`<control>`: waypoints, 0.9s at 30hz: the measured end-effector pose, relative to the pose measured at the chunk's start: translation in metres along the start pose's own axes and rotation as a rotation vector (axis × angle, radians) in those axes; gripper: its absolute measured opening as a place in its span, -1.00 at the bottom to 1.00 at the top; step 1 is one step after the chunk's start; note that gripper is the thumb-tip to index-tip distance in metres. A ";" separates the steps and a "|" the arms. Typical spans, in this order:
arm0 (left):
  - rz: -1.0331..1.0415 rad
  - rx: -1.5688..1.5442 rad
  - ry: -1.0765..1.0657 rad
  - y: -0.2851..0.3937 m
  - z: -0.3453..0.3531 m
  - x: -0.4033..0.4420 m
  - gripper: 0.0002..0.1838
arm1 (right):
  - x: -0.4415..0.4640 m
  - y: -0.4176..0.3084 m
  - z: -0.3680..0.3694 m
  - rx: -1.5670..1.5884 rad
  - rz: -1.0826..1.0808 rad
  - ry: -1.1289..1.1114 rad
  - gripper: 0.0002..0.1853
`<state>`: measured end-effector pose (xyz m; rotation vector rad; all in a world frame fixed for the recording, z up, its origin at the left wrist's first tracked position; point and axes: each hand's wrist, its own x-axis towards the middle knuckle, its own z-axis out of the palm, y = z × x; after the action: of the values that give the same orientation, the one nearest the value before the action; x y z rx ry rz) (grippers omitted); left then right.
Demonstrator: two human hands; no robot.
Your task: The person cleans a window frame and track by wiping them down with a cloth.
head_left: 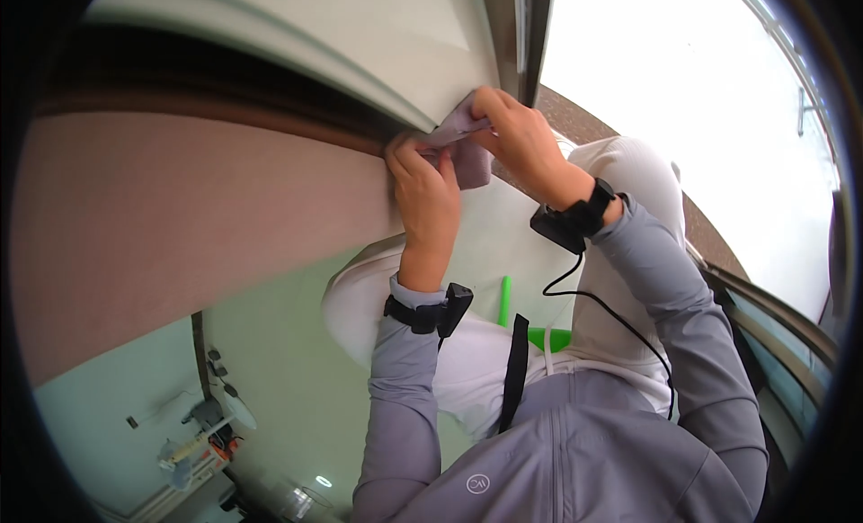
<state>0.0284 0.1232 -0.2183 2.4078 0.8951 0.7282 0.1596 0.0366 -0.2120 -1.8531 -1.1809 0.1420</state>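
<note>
A mauve-grey cloth (474, 166) is bunched between my two hands at the corner where a pale panel (395, 37) meets a dark recess. My left hand (424, 195) is closed on the cloth's left part, its fingers at the end of a pinkish-brown panel (207, 208). With fingers bent, my right hand (526, 145) pinches the upper right part of the cloth beside the dark upright frame (530, 51). The folds and fingers hide part of the cloth.
Below my hands are my bent knees in pale trousers (616, 199) and a green plastic object (550, 339). A black cable (620, 321) runs from my right wrist device. Several household items (211, 433) stand lower left; bright glazing (683, 73) lies at right.
</note>
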 end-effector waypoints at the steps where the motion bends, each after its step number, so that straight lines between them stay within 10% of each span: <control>1: -0.017 0.067 -0.045 -0.002 0.003 -0.001 -0.64 | 0.002 0.003 0.002 -0.008 -0.011 -0.027 -0.73; 7: -0.122 0.134 -0.200 -0.019 0.023 -0.010 -0.59 | -0.005 0.010 0.016 -0.100 -0.091 -0.126 -0.74; 10: -0.117 -0.309 -0.077 -0.005 0.004 -0.009 -0.61 | -0.008 0.002 0.013 -0.001 -0.133 0.035 -0.77; 18: 0.070 -0.114 -0.001 0.001 -0.003 -0.004 -0.52 | -0.002 0.002 0.008 0.194 -0.070 0.107 -0.81; 27: -0.175 -0.014 -0.150 -0.019 0.029 -0.008 -0.51 | 0.000 0.011 0.017 0.183 0.078 -0.115 -0.82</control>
<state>0.0330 0.1240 -0.2541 2.3014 1.0194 0.4805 0.1586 0.0458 -0.2297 -1.7482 -1.1341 0.3921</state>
